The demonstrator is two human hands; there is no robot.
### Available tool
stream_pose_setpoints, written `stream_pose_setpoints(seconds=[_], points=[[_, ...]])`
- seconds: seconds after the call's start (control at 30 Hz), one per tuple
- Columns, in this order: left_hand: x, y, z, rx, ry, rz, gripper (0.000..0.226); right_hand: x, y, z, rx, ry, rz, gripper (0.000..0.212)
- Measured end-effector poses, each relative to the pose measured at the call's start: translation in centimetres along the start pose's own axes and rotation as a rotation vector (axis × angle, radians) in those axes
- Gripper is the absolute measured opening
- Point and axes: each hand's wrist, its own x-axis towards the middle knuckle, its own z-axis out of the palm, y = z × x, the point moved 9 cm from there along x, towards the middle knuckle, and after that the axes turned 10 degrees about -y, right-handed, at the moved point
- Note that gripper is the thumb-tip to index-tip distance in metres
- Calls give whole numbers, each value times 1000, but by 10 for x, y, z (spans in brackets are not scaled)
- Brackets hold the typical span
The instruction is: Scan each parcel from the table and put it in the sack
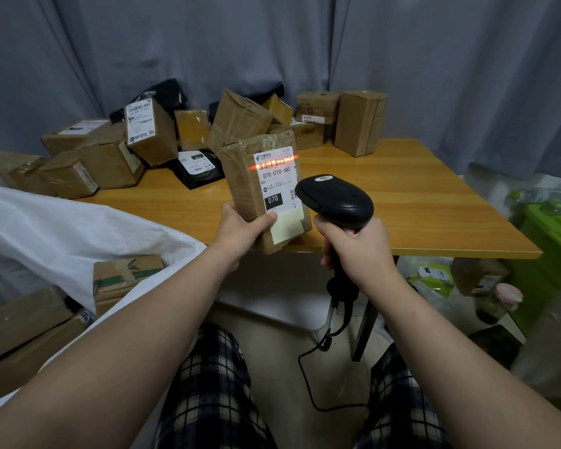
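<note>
the tape-wrapped brown cardboard parcel (240, 179) stands nearly upright on its long axis above the near edge of the orange-brown wooden table (418, 205), its white shipping label (277, 181) facing the camera. the label reads "china post", "070-070-a80", "a80" and "070" on a black block. a red scan line (272, 163) crosses its barcode. the left hand (240, 226) grips the parcel's bottom end, thumb pressed on the label, other fingers hidden behind. the right hand (357, 247) has its fingers wrapped round the handle of the black corded barcode scanner (337, 199), which is aimed at the label.
</note>
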Motion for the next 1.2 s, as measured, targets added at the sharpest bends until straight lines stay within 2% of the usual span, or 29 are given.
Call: stream_pose_setpoints(seconds=[0.37, 0.7, 0.9, 1.07, 1.2], points=[[11, -1, -8, 82, 46, 28, 81, 5, 2, 0, -67, 22, 22, 23], [15, -4, -9, 164, 44, 73, 86, -7, 18, -2, -2, 89, 34, 17], [14, -4, -7, 177, 38, 92, 86, -15, 32, 2, 7, 93, 65, 25], [10, 2, -8, 168, 44, 79, 85, -13, 30, 5, 96, 40, 76, 19], [-6, 21, -28, 86, 74, 74, 70, -5, 5, 17, 116, -46, -6, 24]])
